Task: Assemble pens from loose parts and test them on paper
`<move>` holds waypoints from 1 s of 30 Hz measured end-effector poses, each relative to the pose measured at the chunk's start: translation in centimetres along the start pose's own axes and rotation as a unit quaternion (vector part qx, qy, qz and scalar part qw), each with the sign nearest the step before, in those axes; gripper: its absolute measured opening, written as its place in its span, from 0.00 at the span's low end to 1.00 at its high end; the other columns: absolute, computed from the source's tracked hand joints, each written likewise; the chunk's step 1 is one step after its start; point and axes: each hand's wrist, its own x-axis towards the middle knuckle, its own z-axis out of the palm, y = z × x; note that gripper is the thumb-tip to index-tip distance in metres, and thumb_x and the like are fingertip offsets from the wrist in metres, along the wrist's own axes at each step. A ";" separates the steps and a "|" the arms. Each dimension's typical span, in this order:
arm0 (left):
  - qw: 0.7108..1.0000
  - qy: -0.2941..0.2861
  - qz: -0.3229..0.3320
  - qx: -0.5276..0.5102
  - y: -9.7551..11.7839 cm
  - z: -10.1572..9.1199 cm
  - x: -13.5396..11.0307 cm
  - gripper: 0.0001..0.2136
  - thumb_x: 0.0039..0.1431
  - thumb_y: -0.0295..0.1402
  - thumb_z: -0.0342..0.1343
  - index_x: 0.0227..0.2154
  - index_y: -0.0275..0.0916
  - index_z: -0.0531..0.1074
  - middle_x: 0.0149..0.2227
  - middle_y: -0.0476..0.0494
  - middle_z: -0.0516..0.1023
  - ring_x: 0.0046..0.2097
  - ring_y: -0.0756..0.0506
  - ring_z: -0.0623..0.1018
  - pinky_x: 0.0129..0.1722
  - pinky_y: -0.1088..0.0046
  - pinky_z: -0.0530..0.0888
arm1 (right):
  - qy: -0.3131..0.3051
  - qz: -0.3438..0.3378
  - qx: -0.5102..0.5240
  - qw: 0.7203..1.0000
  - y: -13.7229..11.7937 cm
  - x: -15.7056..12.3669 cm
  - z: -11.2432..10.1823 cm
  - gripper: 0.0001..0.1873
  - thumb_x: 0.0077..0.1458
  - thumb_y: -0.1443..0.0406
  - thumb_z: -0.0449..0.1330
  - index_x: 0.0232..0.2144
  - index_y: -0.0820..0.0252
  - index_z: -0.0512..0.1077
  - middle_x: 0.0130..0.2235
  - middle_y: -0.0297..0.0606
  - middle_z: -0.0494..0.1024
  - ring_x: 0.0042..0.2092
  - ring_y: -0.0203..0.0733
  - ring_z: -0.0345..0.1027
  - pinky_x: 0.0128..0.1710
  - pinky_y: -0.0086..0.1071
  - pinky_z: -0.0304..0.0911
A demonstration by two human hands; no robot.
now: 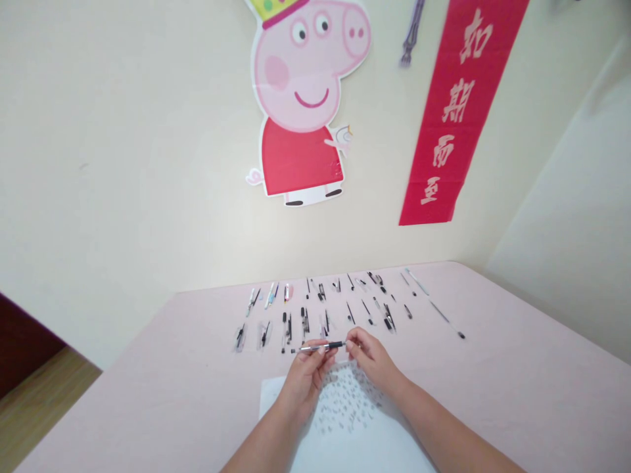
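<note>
Both of my hands hold one pen [319, 346] level over a white sheet of paper [345, 420] covered in small marks. My left hand [304, 380] pinches the clear barrel near its middle. My right hand [371, 355] grips the black end at the right, fingers closed on it. The pen's tip points left. Beyond my hands, several pens and pen parts [305, 318] lie in rows on the pale pink table [493, 381].
A long thin pen refill [434, 303] lies apart at the right of the rows. The wall behind carries a cartoon pig cut-out [303, 105] and a red banner [456, 112]. Wooden floor [34, 401] shows past the table's left edge.
</note>
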 end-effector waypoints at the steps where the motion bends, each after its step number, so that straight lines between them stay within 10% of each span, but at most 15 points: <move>1: 1.000 -0.002 0.000 0.001 0.0 0.0 0.0 0.05 0.48 0.22 0.60 0.29 0.34 0.73 0.31 0.43 0.79 0.36 0.50 0.79 0.35 0.80 0.76 | -0.001 0.000 -0.006 1.000 -0.1 0.0 0.0 0.12 0.56 0.57 0.50 0.26 0.59 0.62 0.23 0.30 0.65 0.25 0.34 0.59 0.25 0.28 0.56; 25: 1.000 -0.011 0.004 0.012 0.0 0.1 -0.1 0.08 0.45 0.25 0.63 0.30 0.34 0.72 0.31 0.43 0.79 0.36 0.49 0.79 0.34 0.80 0.76 | 0.007 0.002 -0.036 0.999 0.3 -0.1 0.0 0.22 0.59 0.53 0.45 0.19 0.59 0.61 0.19 0.31 0.64 0.24 0.34 0.59 0.27 0.29 0.56; 30: 1.000 0.003 0.006 0.009 0.1 0.2 -0.1 0.09 0.43 0.26 0.64 0.29 0.34 0.72 0.29 0.45 0.79 0.35 0.49 0.79 0.34 0.80 0.75 | 0.028 -0.001 0.004 1.000 0.6 -0.1 0.0 0.13 0.56 0.54 0.50 0.32 0.58 0.64 0.29 0.33 0.68 0.29 0.36 0.64 0.28 0.28 0.59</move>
